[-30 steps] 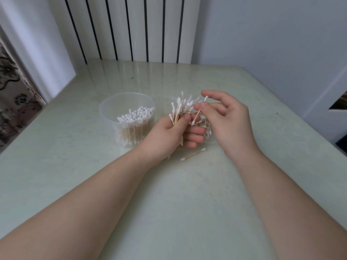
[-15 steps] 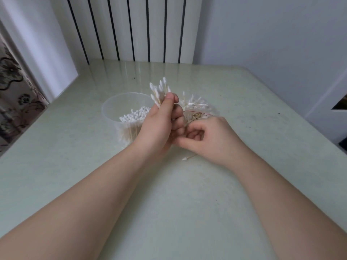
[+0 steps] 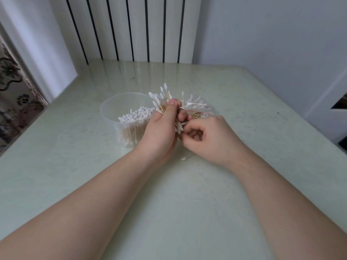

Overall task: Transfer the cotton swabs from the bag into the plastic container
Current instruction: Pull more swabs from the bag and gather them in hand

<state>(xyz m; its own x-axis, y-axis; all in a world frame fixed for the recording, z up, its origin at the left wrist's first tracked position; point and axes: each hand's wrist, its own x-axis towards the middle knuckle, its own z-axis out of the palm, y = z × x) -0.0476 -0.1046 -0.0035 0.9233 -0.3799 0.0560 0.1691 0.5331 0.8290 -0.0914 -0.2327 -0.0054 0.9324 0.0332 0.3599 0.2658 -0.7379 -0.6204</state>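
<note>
Just right of the container, left hand is gripping upright cotton swabs; right hand is pinching their lower ends.

No text, label, brand or number can be read. The bag just beyond the fingers of the left hand shows only a blurred thin red line.

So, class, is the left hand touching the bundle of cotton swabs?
Touching. The head view shows the left hand gripping the bundle of cotton swabs, its thumb pressed across the sticks.
</note>
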